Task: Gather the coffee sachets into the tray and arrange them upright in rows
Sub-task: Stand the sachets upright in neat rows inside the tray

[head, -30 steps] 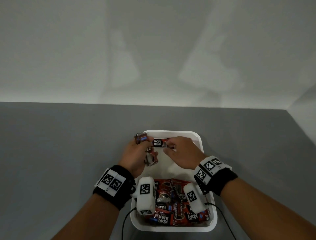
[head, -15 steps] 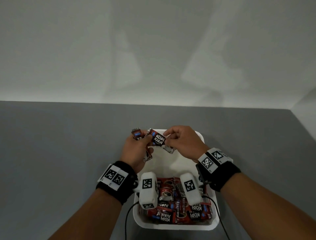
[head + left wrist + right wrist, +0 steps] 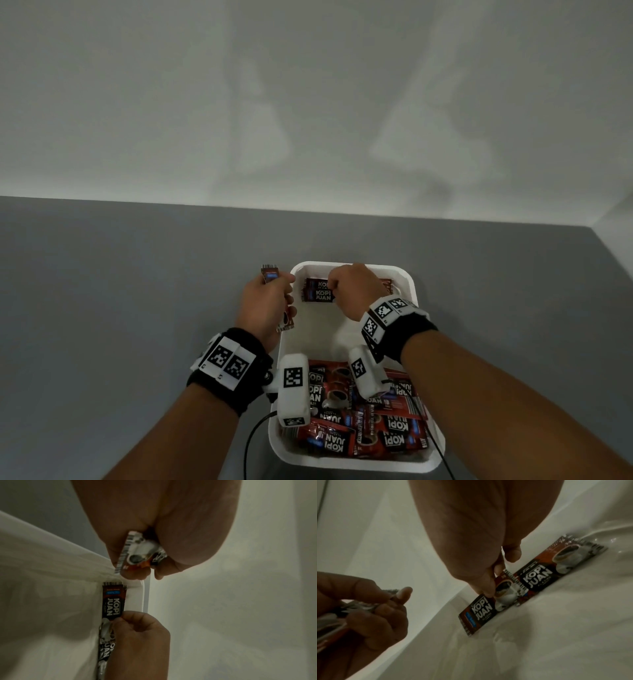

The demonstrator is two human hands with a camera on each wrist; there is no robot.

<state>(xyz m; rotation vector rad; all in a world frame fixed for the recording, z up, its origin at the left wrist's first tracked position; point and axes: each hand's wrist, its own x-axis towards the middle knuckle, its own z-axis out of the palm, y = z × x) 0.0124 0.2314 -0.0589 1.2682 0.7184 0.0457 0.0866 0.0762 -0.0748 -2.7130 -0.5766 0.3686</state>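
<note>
A coffee sachet (image 3: 317, 290) stands on its long edge against the far wall of the white tray (image 3: 409, 289), just below the middle of the head view. The right hand (image 3: 349, 291) is directly over it, fingers curled and pinching its top edge; in the right wrist view the fingertips (image 3: 485, 588) grip the sachet (image 3: 481, 609), and a second sachet (image 3: 559, 561) stands in line beside it, toward the upper right of that frame. The left hand (image 3: 265, 306) is to the left of the tray's far corner, apart from the right hand, its fingers closed round a small bunch of sachets (image 3: 270, 275) whose ends stick out above and below the fist. Toward the bottom of the head view, the near end of the tray holds a loose pile of sachets (image 3: 363, 421) lying flat, partly behind the wrist cameras. The tray sits on a grey table (image 3: 120, 291).
</note>
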